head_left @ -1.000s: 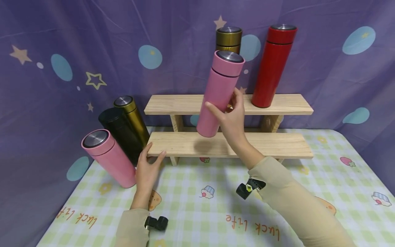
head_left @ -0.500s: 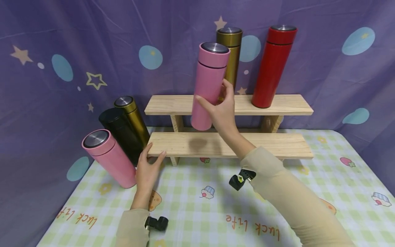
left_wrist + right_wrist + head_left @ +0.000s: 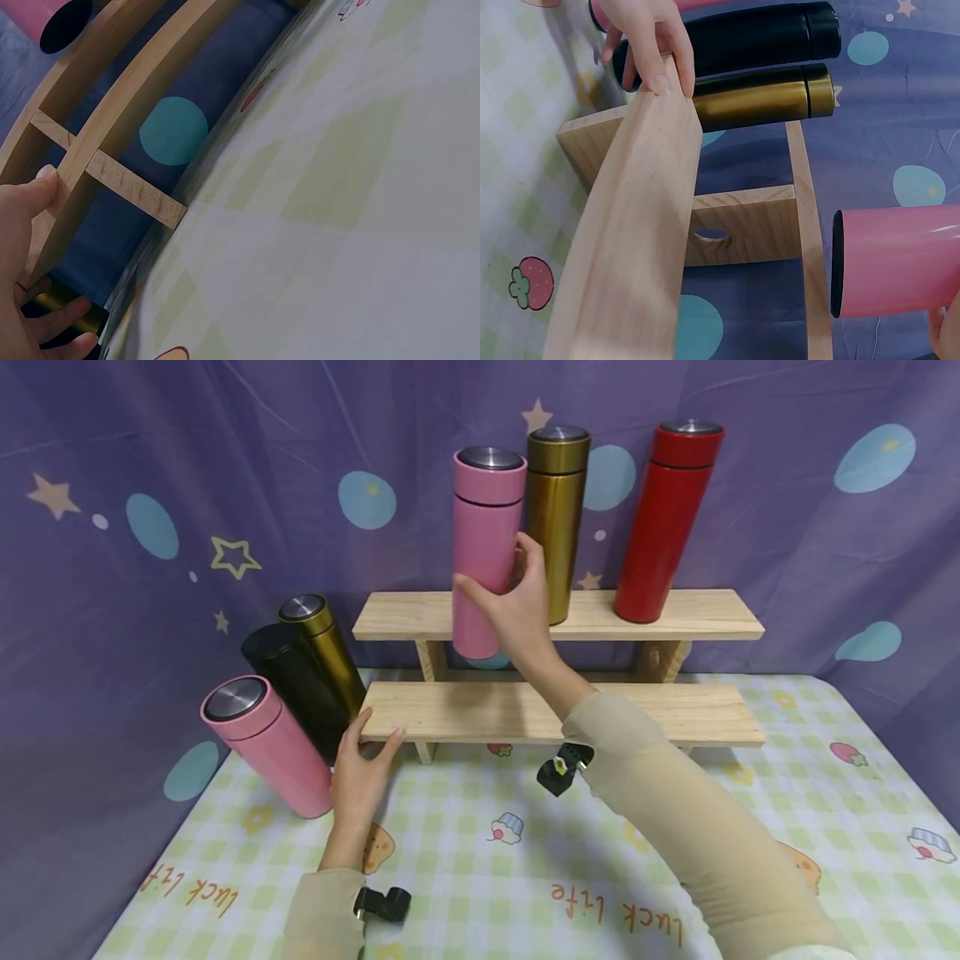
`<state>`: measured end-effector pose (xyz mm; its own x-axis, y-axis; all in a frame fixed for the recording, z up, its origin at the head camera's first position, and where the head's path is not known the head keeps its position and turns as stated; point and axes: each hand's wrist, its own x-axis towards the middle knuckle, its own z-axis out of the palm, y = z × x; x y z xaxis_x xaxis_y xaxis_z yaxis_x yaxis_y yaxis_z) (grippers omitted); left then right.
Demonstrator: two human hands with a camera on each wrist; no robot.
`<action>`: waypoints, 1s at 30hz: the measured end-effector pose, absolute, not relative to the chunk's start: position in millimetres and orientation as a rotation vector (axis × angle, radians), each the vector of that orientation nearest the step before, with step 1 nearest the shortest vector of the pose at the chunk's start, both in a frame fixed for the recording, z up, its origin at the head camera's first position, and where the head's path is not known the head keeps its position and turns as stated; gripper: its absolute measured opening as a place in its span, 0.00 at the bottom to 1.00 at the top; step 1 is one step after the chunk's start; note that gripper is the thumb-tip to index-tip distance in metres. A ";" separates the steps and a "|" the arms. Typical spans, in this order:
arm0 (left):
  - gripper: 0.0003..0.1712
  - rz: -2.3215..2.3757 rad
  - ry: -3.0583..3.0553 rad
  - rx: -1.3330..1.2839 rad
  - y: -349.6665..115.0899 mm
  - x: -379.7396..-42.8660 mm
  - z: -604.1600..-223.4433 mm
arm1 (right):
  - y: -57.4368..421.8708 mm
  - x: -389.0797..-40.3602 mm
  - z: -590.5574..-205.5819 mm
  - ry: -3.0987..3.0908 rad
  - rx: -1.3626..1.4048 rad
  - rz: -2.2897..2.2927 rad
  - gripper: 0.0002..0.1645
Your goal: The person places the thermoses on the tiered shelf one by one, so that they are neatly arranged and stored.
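Observation:
My right hand (image 3: 513, 602) grips a pink thermos (image 3: 487, 539) by its lower half, upright. Its dark base (image 3: 837, 264) hangs just off the upper board (image 3: 405, 610) of a two-step wooden shelf, with a narrow gap in the right wrist view. At the lower board's (image 3: 450, 710) left end, my left hand (image 3: 358, 777) holds the corner between thumb and fingers. On the upper board stand a gold thermos (image 3: 557, 527), right beside the held one, and a red thermos (image 3: 667, 522) farther right.
Left of the shelf stand another pink thermos (image 3: 270, 747), a black thermos (image 3: 296, 693) and a gold thermos (image 3: 326, 647), close to my left hand. A checked cloth (image 3: 465, 877) covers the table. Behind the shelf hangs a purple curtain (image 3: 262, 435).
My right hand has carried the pink thermos left and upward, and it now stands straighter. The gold thermos behind it has come into view. The left hand has stayed put.

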<state>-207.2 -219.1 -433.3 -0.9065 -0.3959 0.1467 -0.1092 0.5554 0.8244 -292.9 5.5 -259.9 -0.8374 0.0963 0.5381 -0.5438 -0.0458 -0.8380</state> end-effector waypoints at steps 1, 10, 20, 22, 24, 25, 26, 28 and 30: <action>0.45 -1.282 -2.479 0.415 -219.0 -207.1 -433.4 | 4.7 -293.8 -259.0 -1.810 0.466 1.926 0.47; 0.46 -1.276 -2.481 0.422 -218.9 -207.7 -433.8 | -6.2 -302.1 -249.5 -1.854 0.437 1.876 0.49; 0.46 -1.259 -2.483 0.422 -219.5 -208.3 -434.2 | -14.6 -313.2 -245.5 -1.875 0.419 1.804 0.49; 0.46 -1.254 -2.482 0.423 -219.4 -208.4 -434.5 | -15.3 -315.1 -245.0 -1.887 0.414 1.789 0.49; 0.46 -1.255 -2.481 0.425 -219.3 -208.4 -434.7 | -15.9 -317.0 -244.6 -1.904 0.412 1.777 0.50; 0.46 -1.255 -2.482 0.426 -219.2 -208.3 -434.7 | -16.3 -318.2 -244.5 -1.913 0.410 1.769 0.50; 0.46 -1.257 -2.483 0.427 -219.1 -208.1 -434.7 | -16.7 -319.2 -244.5 -1.921 0.409 1.765 0.50; 0.46 -1.260 -2.485 0.428 -218.9 -207.8 -434.4 | -17.4 -320.7 -244.6 -1.936 0.400 1.758 0.50; 0.46 -1.263 -2.486 0.428 -218.5 -207.4 -433.9 | -18.1 -321.6 -244.9 -1.944 0.391 1.753 0.50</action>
